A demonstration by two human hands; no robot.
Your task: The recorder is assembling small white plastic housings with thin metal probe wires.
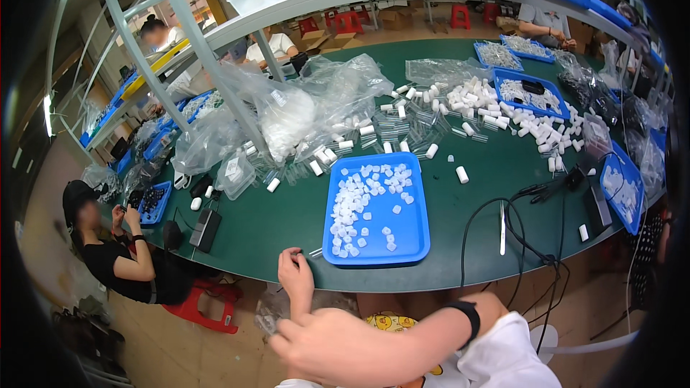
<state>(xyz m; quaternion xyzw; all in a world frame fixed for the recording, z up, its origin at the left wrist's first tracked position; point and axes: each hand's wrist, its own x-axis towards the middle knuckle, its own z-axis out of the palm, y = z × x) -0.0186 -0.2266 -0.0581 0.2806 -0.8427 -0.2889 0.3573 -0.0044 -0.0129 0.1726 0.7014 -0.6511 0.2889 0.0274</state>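
At the table's near edge, my left hand (pixel 295 273) is closed around a short clear tube (pixel 315 252), whose end sticks out to the right. My right hand (pixel 316 341) crosses in front of my body, below the left one, its fingers curled; whatever they hold is hidden. Near both hands, below the table edge, a clear plastic bag (pixel 267 309) shows in part. Just right of my left hand stands a blue tray (pixel 415 244) with many small white translucent cube-like caps (pixel 350 201), mostly on its left side and along the top.
Beyond the tray lie clear tubes (pixel 424 128), white cylinders (pixel 474 97) and plastic bags (pixel 287 118). Black cables (pixel 512 208) and a white stick (pixel 502 228) lie to the right, near another blue tray (pixel 624 190). A co-worker (pixel 108 244) sits at left.
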